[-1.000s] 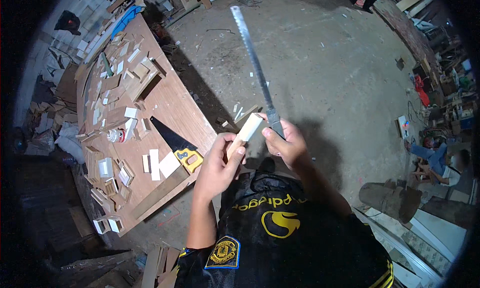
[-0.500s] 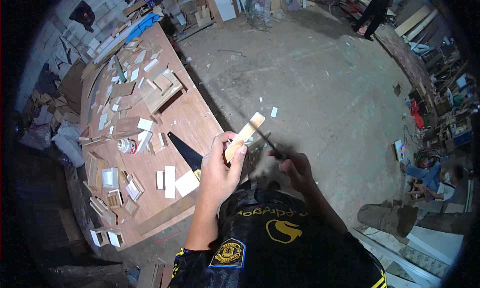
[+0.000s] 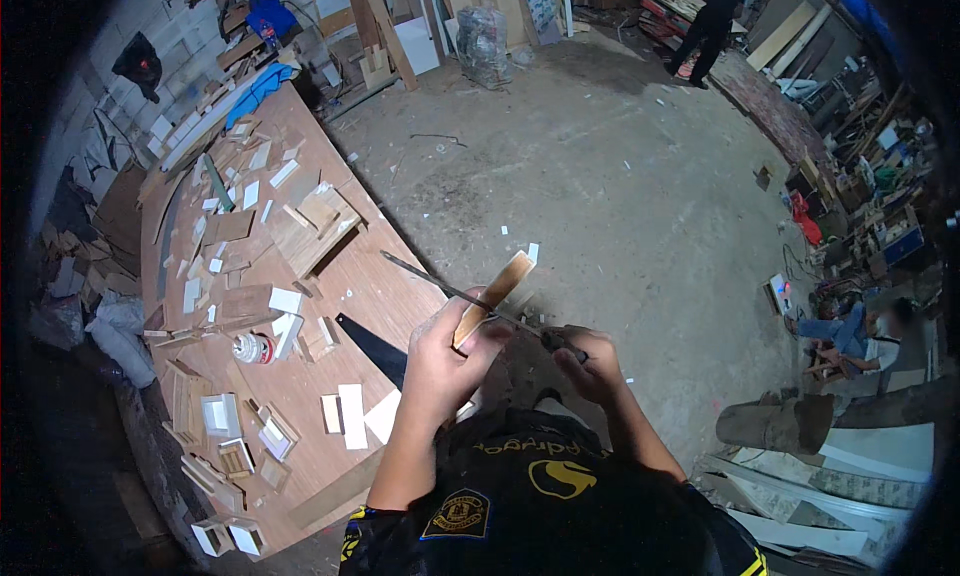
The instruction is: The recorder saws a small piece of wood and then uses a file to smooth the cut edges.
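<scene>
My left hand (image 3: 448, 354) is closed around the lower part of a short wooden strip (image 3: 513, 277), which tilts up and away to the right. In my right hand (image 3: 590, 364) is the dark handle of a long thin file (image 3: 418, 273). The file's blade crosses the strip just above my left fingers and appears to touch it. Its tip reaches out to the left, over the edge of the workbench. My left thumb looks slightly smeared by motion.
On the left, the wooden workbench (image 3: 370, 266) carries a handsaw (image 3: 372, 348), a white bottle (image 3: 253, 348), a small wooden stand (image 3: 318, 228) and several offcuts. One person (image 3: 705, 26) stands at the far right; another person (image 3: 850, 346) sits at the right. Boards lean against the back wall.
The file has swung to a flatter angle and now shows sharply across the strip, its blade reaching left. My right hand has lowered slightly. The whole view has shifted a little.
</scene>
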### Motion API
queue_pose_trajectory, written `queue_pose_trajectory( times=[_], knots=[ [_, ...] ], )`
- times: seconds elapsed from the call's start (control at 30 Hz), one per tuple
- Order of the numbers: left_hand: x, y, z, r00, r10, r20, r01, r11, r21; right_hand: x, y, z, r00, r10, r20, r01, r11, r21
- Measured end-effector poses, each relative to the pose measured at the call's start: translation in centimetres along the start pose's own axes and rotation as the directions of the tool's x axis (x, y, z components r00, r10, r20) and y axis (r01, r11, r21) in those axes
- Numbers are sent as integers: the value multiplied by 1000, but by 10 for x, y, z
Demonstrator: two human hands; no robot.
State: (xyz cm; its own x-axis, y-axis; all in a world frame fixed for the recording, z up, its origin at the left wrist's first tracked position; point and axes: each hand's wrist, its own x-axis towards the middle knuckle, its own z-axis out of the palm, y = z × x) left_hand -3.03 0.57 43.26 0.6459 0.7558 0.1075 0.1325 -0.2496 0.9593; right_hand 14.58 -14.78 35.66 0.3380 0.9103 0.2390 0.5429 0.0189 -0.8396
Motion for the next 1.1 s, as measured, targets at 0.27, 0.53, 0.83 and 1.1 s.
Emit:
queue_pose_trajectory(
  times=[0.27, 0.53, 0.83, 1.1],
  knots=[
    [21, -30, -10, 992, -106, 62, 109, 993, -45, 14, -15, 2, 991, -17, -131, 5, 996, -92],
    [29, -20, -15, 985, -150, 84, 153, 988, -26, 17, -34, -4, 975, -52, -218, 11, 983, -182],
    [13, -23, -22, 997, -66, -30, 66, 998, -10, 19, -29, 3, 971, -122, -205, 92, 985, -149],
    [13, -44, -26, 982, 189, 19, -188, 956, 224, 22, -26, 4, 988, -123, -97, 113, 988, -103]
  ],
)
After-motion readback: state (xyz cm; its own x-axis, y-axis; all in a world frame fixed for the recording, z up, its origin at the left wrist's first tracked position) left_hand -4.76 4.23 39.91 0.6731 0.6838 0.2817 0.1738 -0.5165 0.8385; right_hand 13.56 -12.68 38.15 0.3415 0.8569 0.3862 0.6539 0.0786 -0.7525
